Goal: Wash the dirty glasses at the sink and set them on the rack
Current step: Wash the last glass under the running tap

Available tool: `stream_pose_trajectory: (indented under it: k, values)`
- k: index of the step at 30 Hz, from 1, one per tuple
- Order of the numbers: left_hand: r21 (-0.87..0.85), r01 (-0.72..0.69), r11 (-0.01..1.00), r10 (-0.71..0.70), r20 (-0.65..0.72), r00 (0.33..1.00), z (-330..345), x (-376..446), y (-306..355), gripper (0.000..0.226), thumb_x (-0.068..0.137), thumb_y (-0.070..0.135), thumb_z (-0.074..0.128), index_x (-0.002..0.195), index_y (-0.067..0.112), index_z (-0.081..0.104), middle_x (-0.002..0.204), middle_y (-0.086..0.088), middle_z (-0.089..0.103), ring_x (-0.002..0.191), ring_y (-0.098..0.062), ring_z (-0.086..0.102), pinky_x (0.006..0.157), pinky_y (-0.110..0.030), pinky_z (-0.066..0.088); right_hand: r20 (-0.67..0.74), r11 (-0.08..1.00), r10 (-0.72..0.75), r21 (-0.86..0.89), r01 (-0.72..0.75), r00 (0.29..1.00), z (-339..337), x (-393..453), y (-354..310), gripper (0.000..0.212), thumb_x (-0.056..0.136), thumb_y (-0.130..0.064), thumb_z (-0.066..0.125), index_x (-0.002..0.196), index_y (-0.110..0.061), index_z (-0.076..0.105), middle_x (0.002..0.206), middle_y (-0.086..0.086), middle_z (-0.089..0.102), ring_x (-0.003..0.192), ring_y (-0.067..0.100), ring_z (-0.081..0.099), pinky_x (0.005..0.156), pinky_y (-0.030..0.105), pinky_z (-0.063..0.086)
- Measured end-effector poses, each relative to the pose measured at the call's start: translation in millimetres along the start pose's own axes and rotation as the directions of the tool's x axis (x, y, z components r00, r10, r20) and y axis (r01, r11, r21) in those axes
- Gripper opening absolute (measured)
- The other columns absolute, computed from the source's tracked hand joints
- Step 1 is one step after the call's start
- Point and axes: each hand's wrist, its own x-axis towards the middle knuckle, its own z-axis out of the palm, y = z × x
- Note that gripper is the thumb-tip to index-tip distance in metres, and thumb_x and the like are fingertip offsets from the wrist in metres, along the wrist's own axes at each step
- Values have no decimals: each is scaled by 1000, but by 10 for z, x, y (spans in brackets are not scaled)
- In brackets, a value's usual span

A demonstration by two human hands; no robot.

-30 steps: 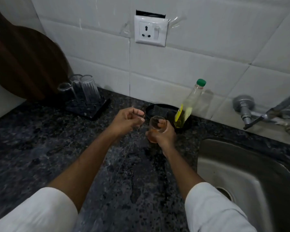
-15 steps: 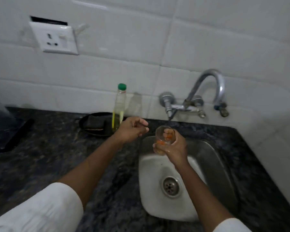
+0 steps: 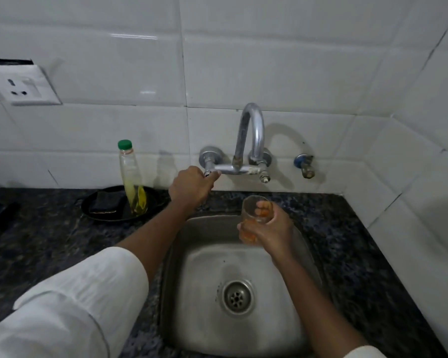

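Glass held over the sink, tap handle gripped

Right hand (image 3: 269, 228) wrapped its grip round a small clear drinking glass (image 3: 255, 215), fingers curled about the far side so that they showed orange-tinted through the wall, thumb on the near side. The glass stood nearly upright, mouth up and tipped slightly away, above the back rim of the stainless steel sink (image 3: 192, 293), whose round drain strainer (image 3: 237, 295) lay well below and nearer than that grip. No water was seen running.

Left hand (image 3: 190, 186) reached up and left of the glass and closed its grip on the left knob of the wall-mounted chrome mixer tap (image 3: 251, 135), thumb tip lying along the tap's crossbar. The arched spout rose behind and above both hands, its outlet ending above and just behind the glass.

Left of the left grip, a clear plastic bottle with a green cap and yellowish liquid (image 3: 132, 177) stood in a round black tray (image 3: 88, 205) beside a dark sponge (image 3: 105, 202), all on the dark speckled granite table (image 3: 49, 228). Farther left and higher, a white wall socket (image 3: 23, 85) sat on the white tiles. Right of the tap, a small separate valve with a blue collar (image 3: 305, 165) projected from the wall. Both forearms wore rolled white sleeves (image 3: 75, 293).
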Motion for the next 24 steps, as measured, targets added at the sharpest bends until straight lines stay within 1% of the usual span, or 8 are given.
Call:
stream_pose_trajectory:
  k: [3, 7, 11, 14, 16, 18, 21, 24]
  values:
    - [-21, 1, 1000, -1, -5, 1000, 1, -12, 26, 62, 84, 72, 44, 68, 16, 67, 71, -8, 69, 70, -30, 67, 70, -39, 57, 36, 1000, -20, -3, 20, 999, 31, 55, -63, 60, 50, -17, 94, 103, -25, 65, 95, -7, 70, 91, 15, 68, 85, 38, 58]
    - [-140, 11, 990, -9, 15, 1000, 4, -10, -9, 53, 94, 54, 47, 58, 19, 66, 63, -1, 66, 65, -25, 65, 63, -34, 49, 31, 998, -43, -45, 45, 999, 133, 86, -118, 63, 46, -23, 94, 102, -27, 65, 101, -4, 71, 92, 16, 68, 87, 42, 57]
    - [-235, 18, 972, -8, 42, 999, 7, 33, -100, 48, 97, 41, 46, 63, 17, 71, 67, -4, 69, 67, -26, 66, 62, -33, 48, 23, 997, -45, -63, 46, 999, 183, 103, -176, 63, 46, -24, 94, 102, -26, 65, 99, -5, 71, 91, 14, 68, 84, 36, 57]
    - [-325, 46, 945, -23, 75, 997, 20, 57, -157, 47, 97, 38, 45, 76, 9, 75, 76, -9, 74, 72, -29, 69, 75, -46, 58, 18, 996, -53, -74, 54, 998, 203, 104, -203, 62, 46, -24, 94, 102, -26, 66, 99, -6, 71, 91, 12, 67, 84, 34, 57]
    - [-354, 62, 933, -29, 98, 995, 7, 49, -167, 45, 100, 34, 43, 77, 9, 74, 80, -10, 74, 75, -30, 69, 77, -47, 58, 8, 996, -55, -72, 55, 998, 204, 91, -221, 62, 46, -23, 94, 102, -24, 66, 99, -6, 71, 90, 12, 67, 82, 32, 56]
    - [-363, 60, 930, -18, 117, 993, 14, 68, -183, 44, 101, 30, 42, 81, 7, 74, 85, -14, 74, 78, -31, 69, 74, -45, 57, 4, 997, -48, -66, 48, 999, 186, 69, -234, 61, 46, -21, 94, 101, -23, 67, 97, -5, 72, 89, 12, 68, 80, 30, 56]
    - [-444, 160, 881, -99, 158, 982, 25, 95, -202, 43, 101, 32, 43, 78, 9, 72, 80, -12, 73, 66, -25, 65, 59, -32, 50, 7, 997, -56, -59, 57, 998, 140, 39, -243, 56, 47, -20, 94, 95, -27, 66, 93, -6, 71, 87, 12, 68, 78, 31, 57]
    - [-481, 226, 847, -149, 194, 970, 49, 110, -212, 44, 100, 35, 44, 73, 12, 69, 75, -7, 72, 65, -25, 64, 60, -31, 48, 1, 996, -63, -65, 63, 998, 98, -3, -272, 56, 47, -20, 94, 92, -32, 63, 92, -9, 69, 87, 11, 66, 76, 31, 56]
